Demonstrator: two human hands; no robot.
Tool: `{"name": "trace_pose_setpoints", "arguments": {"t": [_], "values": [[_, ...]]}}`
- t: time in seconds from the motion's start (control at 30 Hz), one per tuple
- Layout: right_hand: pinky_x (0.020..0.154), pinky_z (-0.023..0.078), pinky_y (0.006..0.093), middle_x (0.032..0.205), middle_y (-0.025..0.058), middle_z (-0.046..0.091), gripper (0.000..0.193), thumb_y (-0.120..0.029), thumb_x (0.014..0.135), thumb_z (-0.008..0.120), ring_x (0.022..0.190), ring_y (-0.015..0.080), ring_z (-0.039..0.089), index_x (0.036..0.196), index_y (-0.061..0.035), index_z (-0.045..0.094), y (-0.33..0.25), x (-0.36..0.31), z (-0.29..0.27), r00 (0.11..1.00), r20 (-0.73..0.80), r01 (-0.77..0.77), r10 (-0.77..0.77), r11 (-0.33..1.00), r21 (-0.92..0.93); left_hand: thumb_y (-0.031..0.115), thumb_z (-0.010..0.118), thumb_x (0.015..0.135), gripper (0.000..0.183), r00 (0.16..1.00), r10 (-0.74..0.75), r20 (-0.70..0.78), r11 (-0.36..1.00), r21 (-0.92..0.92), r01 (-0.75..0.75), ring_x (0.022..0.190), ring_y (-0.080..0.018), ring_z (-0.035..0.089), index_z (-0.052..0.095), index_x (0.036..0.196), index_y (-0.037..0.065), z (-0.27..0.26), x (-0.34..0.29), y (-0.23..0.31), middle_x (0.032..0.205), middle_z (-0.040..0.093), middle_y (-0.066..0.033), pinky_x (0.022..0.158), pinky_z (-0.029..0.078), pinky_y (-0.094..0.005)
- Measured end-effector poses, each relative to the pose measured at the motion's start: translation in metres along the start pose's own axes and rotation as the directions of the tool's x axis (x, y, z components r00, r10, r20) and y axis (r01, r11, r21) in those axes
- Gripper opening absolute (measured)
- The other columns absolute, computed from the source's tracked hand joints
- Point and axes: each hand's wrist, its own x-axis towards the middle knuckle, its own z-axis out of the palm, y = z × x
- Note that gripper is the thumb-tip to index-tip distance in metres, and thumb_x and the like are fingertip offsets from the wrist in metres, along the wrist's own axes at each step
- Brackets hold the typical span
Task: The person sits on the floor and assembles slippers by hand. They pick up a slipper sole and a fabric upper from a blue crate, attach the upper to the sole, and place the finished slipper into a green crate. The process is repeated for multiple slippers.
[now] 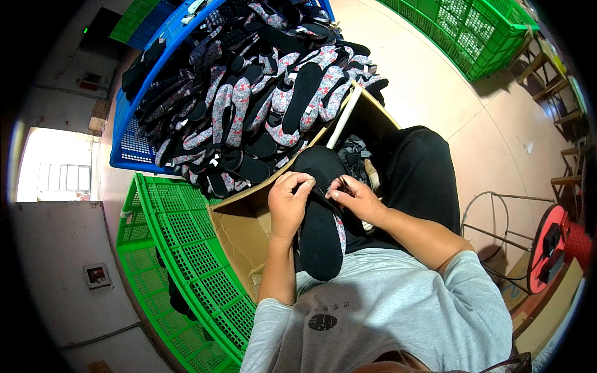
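Observation:
A black slipper with a floral-patterned inner edge lies lengthwise in front of my chest, its rounded far end above my lap. At its middle, my left hand pinches the slipper's edge between thumb and fingers. Across from it, my right hand is closed close to the slipper's right side. A small dark thing shows at the right fingers, too small to name. Beneath the slipper stands an open cardboard box, with a white tube along its corner and dark items inside.
Beyond the box, a blue crate is heaped with floral and black slippers. A green crate stands at the left, and another green crate at the far right. Wooden stools and a red round-topped stand are at right.

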Motion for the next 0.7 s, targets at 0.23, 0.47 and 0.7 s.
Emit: {"name": "trace_pose_setpoints", "arguments": {"t": [0.23, 0.47, 0.7], "values": [[0.085, 0.049, 0.0327, 0.1, 0.0115, 0.064, 0.035, -0.032, 0.104, 0.042, 0.094, 0.0185, 0.064, 0.122, -0.0021, 0.047, -0.024, -0.002, -0.01, 0.998, 0.052, 0.056, -0.046, 0.977, -0.207, 0.005, 0.064, 0.092, 0.006, 0.989, -0.128, 0.07, 0.958, -0.25, 0.141, 0.078, -0.0066, 0.055, 0.065, 0.094, 0.0, 0.006, 0.004, -0.017, 0.083, 0.062, 0.0009, 0.074, 0.045, -0.0217], [0.086, 0.049, 0.034, 0.097, 0.0122, 0.065, 0.037, -0.033, 0.104, 0.042, 0.092, 0.0198, 0.065, 0.122, -0.0015, 0.047, -0.013, 0.002, -0.01, 0.991, 0.051, 0.133, -0.124, 0.963, -0.235, 0.006, 0.063, 0.093, 0.006, 0.996, -0.072, 0.047, 0.978, -0.194, 0.079, 0.079, -0.0066, 0.054, 0.063, 0.093, 0.0, 0.011, 0.006, -0.016, 0.084, 0.061, 0.0013, 0.073, 0.045, -0.0217], [0.082, 0.049, 0.0337, 0.094, 0.0106, 0.066, 0.029, -0.026, 0.096, 0.06, 0.089, 0.0183, 0.064, 0.114, -0.0031, 0.056, -0.009, 0.004, -0.011, 0.998, 0.012, 0.056, -0.055, 0.952, -0.3, 0.006, 0.065, 0.091, 0.007, 0.999, -0.025, 0.047, 0.988, -0.153, 0.032, 0.078, -0.0077, 0.054, 0.063, 0.093, -0.001, 0.012, 0.008, -0.016, 0.084, 0.061, 0.0, 0.073, 0.045, -0.0223]]}}
